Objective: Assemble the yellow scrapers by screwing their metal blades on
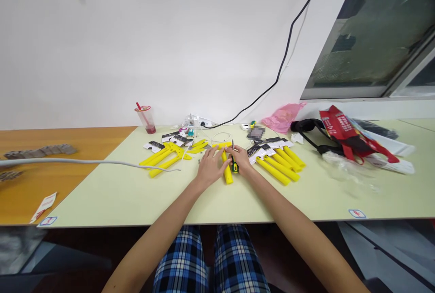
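Note:
A yellow plastic T-shaped tool lies on the table in front of me, its handle pointing towards me. My left hand holds it, with the thumb across the handle and fingers near the crosspiece. In my right hand is a screwdriver with a green, black and yellow grip, its metal shaft pointing away from me. The fingertips of that hand are close to the crosspiece; whether they touch it I cannot tell. To the left lie yellow tools with flat heads, and to the right several yellow handles.
Black-and-white cards lie by the yellow handles. A power strip with cables stands against the wall. Further out are a cup with a straw, a pink bag and a red bag. A grey cable crosses the left side.

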The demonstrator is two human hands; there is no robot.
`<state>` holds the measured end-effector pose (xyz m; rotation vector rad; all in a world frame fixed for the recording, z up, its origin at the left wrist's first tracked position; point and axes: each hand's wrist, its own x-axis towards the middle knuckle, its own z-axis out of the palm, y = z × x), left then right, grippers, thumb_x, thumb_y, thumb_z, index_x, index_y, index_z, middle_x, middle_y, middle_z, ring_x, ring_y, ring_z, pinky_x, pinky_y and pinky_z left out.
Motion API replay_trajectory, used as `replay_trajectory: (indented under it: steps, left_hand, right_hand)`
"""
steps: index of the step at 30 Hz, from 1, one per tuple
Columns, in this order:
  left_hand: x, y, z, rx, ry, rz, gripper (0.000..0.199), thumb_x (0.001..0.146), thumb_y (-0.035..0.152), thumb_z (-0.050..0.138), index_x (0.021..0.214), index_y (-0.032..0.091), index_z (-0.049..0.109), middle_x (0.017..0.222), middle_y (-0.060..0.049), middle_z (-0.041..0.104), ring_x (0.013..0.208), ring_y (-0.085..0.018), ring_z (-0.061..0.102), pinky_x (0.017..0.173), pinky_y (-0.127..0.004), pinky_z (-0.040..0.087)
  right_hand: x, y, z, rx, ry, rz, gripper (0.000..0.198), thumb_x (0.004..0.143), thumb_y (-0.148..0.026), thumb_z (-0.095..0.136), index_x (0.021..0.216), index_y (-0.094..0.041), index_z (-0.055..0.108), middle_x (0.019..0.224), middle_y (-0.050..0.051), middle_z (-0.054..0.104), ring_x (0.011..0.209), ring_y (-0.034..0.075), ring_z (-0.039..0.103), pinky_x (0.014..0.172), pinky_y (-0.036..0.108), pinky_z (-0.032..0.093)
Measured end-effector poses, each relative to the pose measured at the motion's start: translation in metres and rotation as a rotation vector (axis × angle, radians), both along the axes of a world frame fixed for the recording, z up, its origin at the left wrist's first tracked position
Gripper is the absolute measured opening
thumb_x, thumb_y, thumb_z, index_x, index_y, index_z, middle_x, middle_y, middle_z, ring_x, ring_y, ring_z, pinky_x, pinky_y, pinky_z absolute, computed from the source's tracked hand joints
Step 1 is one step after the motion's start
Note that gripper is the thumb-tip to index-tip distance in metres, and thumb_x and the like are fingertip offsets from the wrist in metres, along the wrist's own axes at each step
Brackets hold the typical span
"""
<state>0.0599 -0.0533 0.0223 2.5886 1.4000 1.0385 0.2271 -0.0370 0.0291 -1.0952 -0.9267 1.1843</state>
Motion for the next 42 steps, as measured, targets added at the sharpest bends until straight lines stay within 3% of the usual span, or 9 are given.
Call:
replay_trajectory:
  steps: [11,19,23,27,32,35,37,39,42]
  left_hand:
    - [0.005,0.003,-0.011,-0.162,-0.205,-0.026,0.075,0.094,0.052,0.076,0.161,0.026,0.058,0.169,-0.019,0.05,0.153,-0.047,0.046,0.125,-0.065,0.041]
    - [0.002,0.014,-0.018,-0.305,-0.459,-0.238,0.091,0.085,0.02,0.074,0.17,0.026,0.042,0.179,-0.016,0.033,0.169,-0.039,0.026,0.135,-0.06,0.031]
    - [-0.002,0.015,-0.014,-0.396,-0.61,-0.315,0.093,0.083,0.011,0.065,0.171,0.029,0.039,0.179,-0.015,0.031,0.157,-0.037,0.048,0.122,-0.056,0.052]
    - [-0.002,0.016,-0.011,-0.44,-0.747,-0.307,0.09,0.08,0.008,0.067,0.165,0.029,0.047,0.174,-0.015,0.041,0.154,-0.037,0.051,0.122,-0.057,0.051]
    - [-0.007,0.026,0.002,-0.672,-1.106,-0.337,0.096,0.072,0.008,0.072,0.16,0.035,0.046,0.172,-0.012,0.043,0.139,-0.036,0.065,0.109,-0.053,0.061]
    - [-0.026,0.037,0.016,-0.736,-1.301,-0.347,0.101,0.067,0.004,0.068,0.159,0.036,0.044,0.157,-0.01,0.058,0.137,-0.031,0.068,0.108,-0.045,0.06]
    - [-0.043,0.041,0.025,-0.763,-1.367,-0.353,0.096,0.066,0.005,0.066,0.155,0.035,0.047,0.146,-0.009,0.066,0.141,-0.028,0.065,0.107,-0.041,0.059]
    - [-0.059,0.041,0.032,-0.751,-1.387,-0.371,0.088,0.068,0.01,0.064,0.151,0.035,0.051,0.145,-0.009,0.068,0.146,-0.027,0.061,0.105,-0.039,0.058]
    - [-0.078,0.037,0.035,-0.701,-1.366,-0.421,0.079,0.071,0.017,0.061,0.147,0.035,0.057,0.153,-0.009,0.064,0.148,-0.026,0.058,0.101,-0.04,0.059]
  right_hand:
    - [-0.006,-0.005,0.002,0.094,-0.129,-0.038,0.045,0.07,-0.059,0.093,0.082,-0.026,0.064,0.049,-0.007,0.056,0.038,0.014,0.046,0.039,0.028,0.041]
    - [-0.009,-0.007,0.006,0.187,-0.186,0.018,0.047,0.074,-0.06,0.09,0.098,-0.022,0.077,0.082,0.003,0.075,0.047,0.014,0.054,0.036,0.03,0.042]
    - [-0.009,-0.012,0.007,0.231,-0.244,0.093,0.047,0.08,-0.056,0.087,0.111,-0.022,0.082,0.081,0.003,0.075,0.046,0.014,0.053,0.036,0.03,0.044]
    - [-0.01,-0.014,0.005,0.247,-0.299,0.181,0.052,0.083,-0.053,0.086,0.126,-0.024,0.08,0.075,0.0,0.074,0.043,0.014,0.052,0.039,0.029,0.045]
    - [-0.011,-0.011,-0.001,0.265,-0.39,0.102,0.052,0.091,-0.057,0.076,0.133,-0.025,0.076,0.12,0.009,0.08,0.044,0.011,0.049,0.039,0.03,0.043]
    - [-0.008,-0.007,-0.005,0.304,-0.51,-0.007,0.046,0.092,-0.053,0.076,0.129,-0.025,0.075,0.133,0.012,0.075,0.067,0.018,0.065,0.054,0.032,0.054]
    - [-0.005,-0.004,-0.008,0.356,-0.616,-0.046,0.043,0.09,-0.045,0.077,0.127,-0.024,0.074,0.127,0.012,0.074,0.095,0.026,0.071,0.077,0.038,0.061]
    - [-0.004,0.0,-0.011,0.395,-0.721,-0.039,0.038,0.09,-0.038,0.074,0.124,-0.023,0.073,0.12,0.012,0.074,0.113,0.031,0.069,0.1,0.045,0.057]
    - [-0.009,0.003,-0.014,0.411,-0.824,0.045,0.035,0.09,-0.031,0.067,0.123,-0.022,0.072,0.115,0.01,0.073,0.114,0.03,0.067,0.109,0.046,0.051]
